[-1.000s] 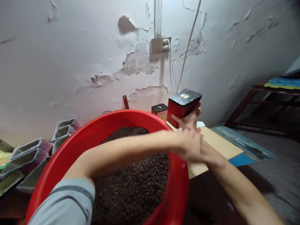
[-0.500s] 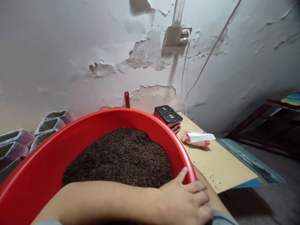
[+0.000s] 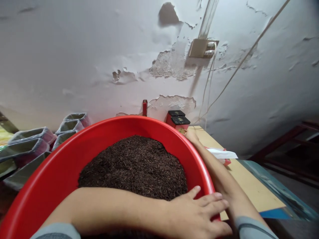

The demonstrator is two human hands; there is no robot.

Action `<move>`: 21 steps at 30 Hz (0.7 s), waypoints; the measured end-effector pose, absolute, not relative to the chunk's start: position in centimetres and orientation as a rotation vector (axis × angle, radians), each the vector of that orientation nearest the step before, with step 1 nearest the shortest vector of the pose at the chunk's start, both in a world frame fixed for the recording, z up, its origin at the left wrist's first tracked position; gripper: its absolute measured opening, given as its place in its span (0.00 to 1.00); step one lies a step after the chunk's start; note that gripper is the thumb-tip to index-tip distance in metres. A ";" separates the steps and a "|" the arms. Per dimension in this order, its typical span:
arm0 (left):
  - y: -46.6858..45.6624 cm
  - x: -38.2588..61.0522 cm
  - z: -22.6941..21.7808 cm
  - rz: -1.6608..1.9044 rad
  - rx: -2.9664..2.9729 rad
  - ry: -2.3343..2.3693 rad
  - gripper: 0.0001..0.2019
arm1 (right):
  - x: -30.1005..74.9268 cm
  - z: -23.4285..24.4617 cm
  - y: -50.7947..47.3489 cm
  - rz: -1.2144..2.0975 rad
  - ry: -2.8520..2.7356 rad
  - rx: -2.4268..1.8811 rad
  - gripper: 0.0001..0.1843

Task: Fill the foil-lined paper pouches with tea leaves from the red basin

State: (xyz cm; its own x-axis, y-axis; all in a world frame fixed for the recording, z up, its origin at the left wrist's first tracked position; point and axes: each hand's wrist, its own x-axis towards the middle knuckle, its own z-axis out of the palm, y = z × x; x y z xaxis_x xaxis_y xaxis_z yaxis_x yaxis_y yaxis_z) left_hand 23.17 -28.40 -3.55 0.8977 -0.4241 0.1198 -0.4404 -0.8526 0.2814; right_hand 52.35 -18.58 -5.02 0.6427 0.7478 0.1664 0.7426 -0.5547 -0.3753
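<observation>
A big red basin heaped with dark dried leaves fills the near view. My left arm lies across its near side, and my left hand rests flat on the right rim with the fingers stretched out, holding nothing. My right arm runs forward along the outside of the basin. My right hand is at the two red tins with black lids by the wall; its fingers are hidden behind the rim.
A tan board lies to the right of the basin with a red and white packet on it. Several open grey bags stand at the left. A red lighter leans on the peeling wall below a socket with cables.
A second ago both hands were up at a red tin held in the air. The tin now stands beside the other one, and my left hand has come back onto the basin rim.
</observation>
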 end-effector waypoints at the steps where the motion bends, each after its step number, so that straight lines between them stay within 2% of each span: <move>1: -28.1 22.8 -3.0 0.023 2.748 -0.632 0.35 | 52.3 -4.0 -18.7 0.046 -1.169 -2.469 0.20; 6: -25.3 19.3 -0.7 -0.117 2.840 -0.495 0.36 | 48.1 2.1 -19.4 0.011 -1.312 -2.377 0.22; 10: -22.3 14.9 1.3 0.096 3.013 -0.313 0.35 | 38.5 5.8 -19.8 -0.184 -1.813 -1.930 0.23; 13: -20.5 10.1 3.7 0.323 3.134 -0.100 0.25 | 29.5 7.1 -20.0 -0.352 -2.165 -1.529 0.20; 16: -19.1 3.4 5.6 0.341 3.171 0.256 0.15 | 21.0 7.6 -19.1 -0.405 -2.382 -1.198 0.18; 19: -17.6 -5.0 5.7 0.412 3.163 0.732 0.10 | 12.8 7.5 -16.3 -0.405 -2.481 -1.110 0.18; 21: -16.2 -11.0 4.7 0.472 3.072 1.234 0.08 | 7.3 6.9 -13.9 -0.381 -2.548 -1.124 0.18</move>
